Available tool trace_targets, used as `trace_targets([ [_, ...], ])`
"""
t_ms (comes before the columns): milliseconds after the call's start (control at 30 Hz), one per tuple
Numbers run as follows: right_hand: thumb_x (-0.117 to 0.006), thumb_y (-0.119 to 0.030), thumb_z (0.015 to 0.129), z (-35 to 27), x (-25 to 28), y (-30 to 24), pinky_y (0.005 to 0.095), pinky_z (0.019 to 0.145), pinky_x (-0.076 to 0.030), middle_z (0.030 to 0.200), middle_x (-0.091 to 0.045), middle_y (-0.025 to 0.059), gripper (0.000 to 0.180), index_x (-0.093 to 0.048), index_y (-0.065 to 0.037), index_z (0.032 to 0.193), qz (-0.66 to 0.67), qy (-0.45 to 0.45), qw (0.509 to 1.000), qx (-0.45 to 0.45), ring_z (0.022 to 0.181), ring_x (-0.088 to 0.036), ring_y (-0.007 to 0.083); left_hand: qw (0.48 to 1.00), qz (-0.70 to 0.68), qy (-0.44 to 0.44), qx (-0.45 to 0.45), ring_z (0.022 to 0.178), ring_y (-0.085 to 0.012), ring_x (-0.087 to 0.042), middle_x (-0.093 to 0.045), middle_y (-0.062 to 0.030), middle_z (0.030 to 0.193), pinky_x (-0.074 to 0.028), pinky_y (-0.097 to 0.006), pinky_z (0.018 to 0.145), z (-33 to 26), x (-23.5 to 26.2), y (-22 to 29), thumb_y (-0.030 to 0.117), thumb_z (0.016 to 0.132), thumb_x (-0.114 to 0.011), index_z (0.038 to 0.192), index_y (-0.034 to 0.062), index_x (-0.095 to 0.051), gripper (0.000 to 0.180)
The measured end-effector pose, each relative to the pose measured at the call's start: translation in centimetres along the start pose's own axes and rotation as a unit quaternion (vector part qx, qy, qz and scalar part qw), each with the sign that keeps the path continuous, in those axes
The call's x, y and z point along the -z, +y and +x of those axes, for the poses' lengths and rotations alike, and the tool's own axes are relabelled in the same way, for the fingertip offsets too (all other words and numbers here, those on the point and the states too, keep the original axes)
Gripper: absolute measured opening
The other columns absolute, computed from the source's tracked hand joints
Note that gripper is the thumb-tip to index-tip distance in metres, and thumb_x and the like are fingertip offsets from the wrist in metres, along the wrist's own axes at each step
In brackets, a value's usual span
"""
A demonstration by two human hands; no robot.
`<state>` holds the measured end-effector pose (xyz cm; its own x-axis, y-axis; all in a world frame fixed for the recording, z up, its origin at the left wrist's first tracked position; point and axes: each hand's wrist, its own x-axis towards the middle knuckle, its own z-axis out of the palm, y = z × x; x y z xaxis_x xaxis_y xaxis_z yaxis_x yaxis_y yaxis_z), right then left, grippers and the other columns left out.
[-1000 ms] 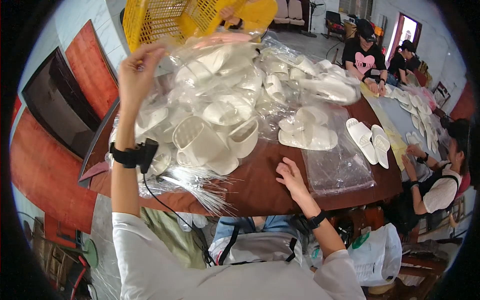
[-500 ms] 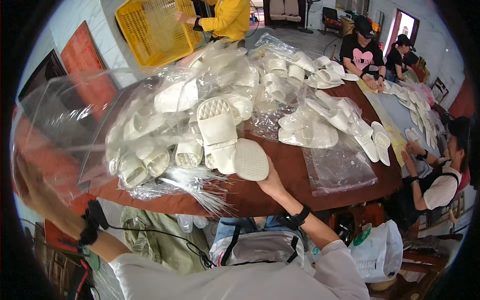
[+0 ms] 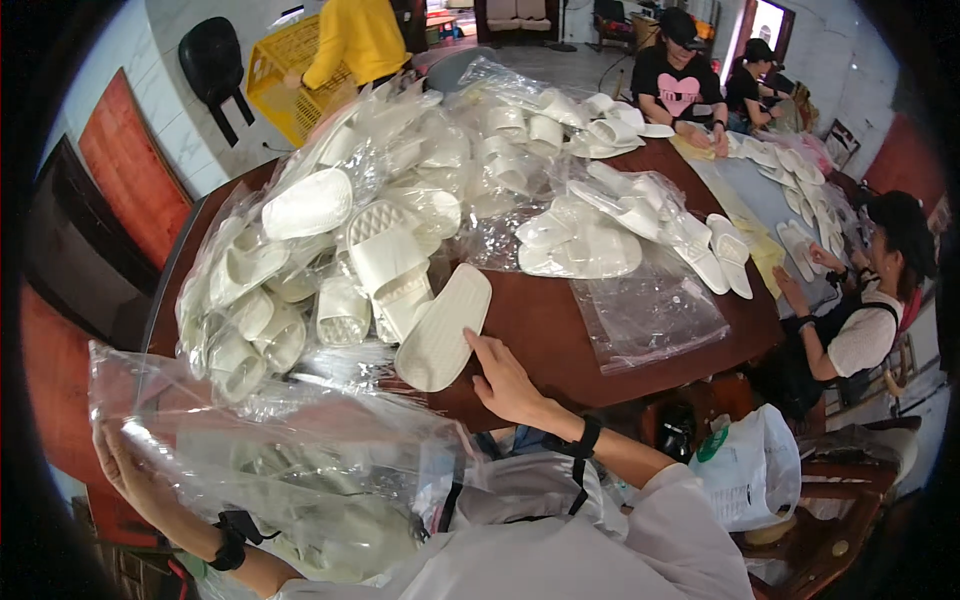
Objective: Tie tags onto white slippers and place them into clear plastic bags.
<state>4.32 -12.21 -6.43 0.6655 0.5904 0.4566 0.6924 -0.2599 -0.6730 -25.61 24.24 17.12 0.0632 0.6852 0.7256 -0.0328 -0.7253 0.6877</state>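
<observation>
A large clear plastic bag stretches from my left hand across the table's near edge, in front of my body. My left hand carries the bag's far left end, its fingers partly veiled by the film. My right hand has its fingers apart, the index fingertip at the right edge of a white slipper. This slipper leans sole-up against the near side of a pile. Just behind it, another white slipper with a quilted footbed lies on bagged white slippers.
The brown table carries the pile, more slippers and a flat clear bag at right. A person in yellow handles a yellow crate at the back. Several people sit at right. A white bag stands beside my right arm.
My left hand has brought the billowing bag down and toward me. My right hand has moved slightly left and down, loosening from the slipper, which now leans more upright. The view has shifted.
</observation>
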Motion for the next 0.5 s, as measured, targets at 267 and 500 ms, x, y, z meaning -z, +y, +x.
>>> trace_targets([
  [267,-0.061,-0.011,0.087,-0.4,15.9,-3.7,0.0408,0.079,-0.049,0.103,-0.061,0.0161,0.027,-0.06,-0.005,0.113,0.003,-0.049,0.997,-0.061,0.091,-0.062,0.0342,0.948,-0.048,-0.314,0.006,0.072,-0.0008,-0.049,-0.06,0.0043,0.091,-0.037,-0.015,0.061,-6.5,-14.5,3.3,0.005,0.094,-0.057,0.103,0.0003,-0.065,0.013],
  [500,-0.065,-0.015,0.081,5.0,27.5,4.5,0.0399,0.094,-0.044,0.118,-0.054,0.0214,0.053,-0.048,-0.002,0.13,-0.292,-0.003,0.95,-0.111,0.109,-0.054,0.0378,0.872,-0.008,-0.487,-0.048,0.054,-0.0068,-0.045,-0.058,-0.0019,0.076,-0.035,-0.024,0.049,-14.2,-22.9,7.9,0.001,0.08,-0.069,0.102,0.0075,-0.069,0.022],
])
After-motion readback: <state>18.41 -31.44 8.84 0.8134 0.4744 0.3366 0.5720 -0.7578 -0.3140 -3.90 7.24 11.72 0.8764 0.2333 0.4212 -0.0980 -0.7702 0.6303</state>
